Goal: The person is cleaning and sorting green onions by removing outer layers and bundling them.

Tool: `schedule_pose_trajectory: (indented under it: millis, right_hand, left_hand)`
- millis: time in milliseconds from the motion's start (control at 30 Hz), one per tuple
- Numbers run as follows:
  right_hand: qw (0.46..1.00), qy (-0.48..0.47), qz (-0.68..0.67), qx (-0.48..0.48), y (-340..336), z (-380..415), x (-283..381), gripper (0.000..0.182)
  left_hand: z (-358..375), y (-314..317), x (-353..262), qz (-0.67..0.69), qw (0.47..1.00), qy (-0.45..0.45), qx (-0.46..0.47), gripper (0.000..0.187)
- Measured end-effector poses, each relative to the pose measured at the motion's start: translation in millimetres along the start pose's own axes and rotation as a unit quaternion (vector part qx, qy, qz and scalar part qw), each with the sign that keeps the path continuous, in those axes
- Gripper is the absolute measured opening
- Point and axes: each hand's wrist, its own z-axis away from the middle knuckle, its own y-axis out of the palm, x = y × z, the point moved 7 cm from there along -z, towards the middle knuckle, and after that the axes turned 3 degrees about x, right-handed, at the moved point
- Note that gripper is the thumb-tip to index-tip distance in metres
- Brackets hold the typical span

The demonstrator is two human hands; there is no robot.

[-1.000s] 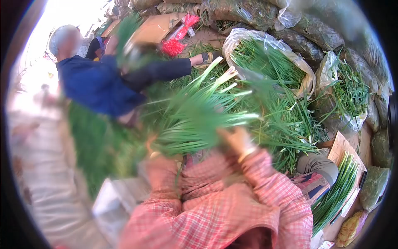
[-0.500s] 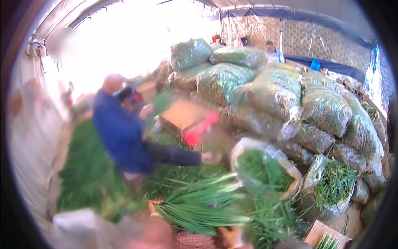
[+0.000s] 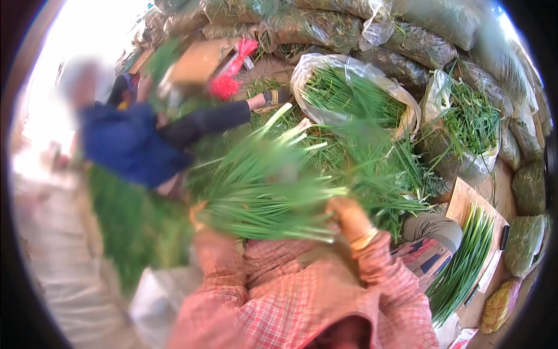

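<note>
A loose bunch of green onions (image 3: 261, 203), long green leaves with pale stem ends, lies across in front of my chest. My left hand (image 3: 198, 215) is closed around its left side, with the fingers partly hidden by the leaves. At the other end, my right hand (image 3: 349, 216) in an orange-tan glove is closed on the stalks, its fingertips blurred. More green onions (image 3: 465, 262) rest in a neat bundle on a wooden board (image 3: 465, 195) to my right.
Two open plastic sacks (image 3: 414, 119) (image 3: 433, 96) of greens stand ahead, before stacked full bags (image 3: 314, 29). A seated person in blue (image 3: 131, 145) is at the left, one leg stretched inward. A cardboard box (image 3: 200, 61) and red-pink netting (image 3: 226, 81) lie beyond.
The view has tilted down, showing my checked sleeves and more of the board. Both hands have drawn the bunch up nearer my chest, still holding it.
</note>
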Motion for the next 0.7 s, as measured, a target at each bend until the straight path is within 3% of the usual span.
schedule_pose_trajectory:
  millis: [67,433,500,600,633,667,700]
  right_hand:
    - [0.998,0.031,-0.008,0.050,-8,2,3,0.025]
    - [0.995,0.096,0.019,-0.022,-32,41,68,0.018]
    - [0.999,0.040,-0.016,-0.021,-54,47,78,0.019]
    - [0.992,-0.023,-0.006,-0.125,-94,72,114,0.023]
    - [0.988,-0.068,-0.077,-0.118,-112,84,123,0.023]
    - [0.967,-0.150,-0.037,-0.205,-123,104,143,0.022]
    - [0.946,-0.213,-0.091,-0.228,-147,118,146,0.023]
  left_hand:
    - [0,0,2,-0.007,1.000,-0.003,0.000,0.029]
    - [-2,1,4,0.010,1.000,0.002,0.005,0.028]
    - [-1,1,5,0.013,1.000,0.002,0.003,0.028]
    - [0,-1,6,0.016,1.000,0.005,0.000,0.029]
    - [0,-1,7,0.016,1.000,0.005,-0.001,0.029]
    - [1,-1,7,0.017,1.000,0.006,-0.001,0.029]
    - [0,-2,8,0.018,1.000,0.006,-0.002,0.029]
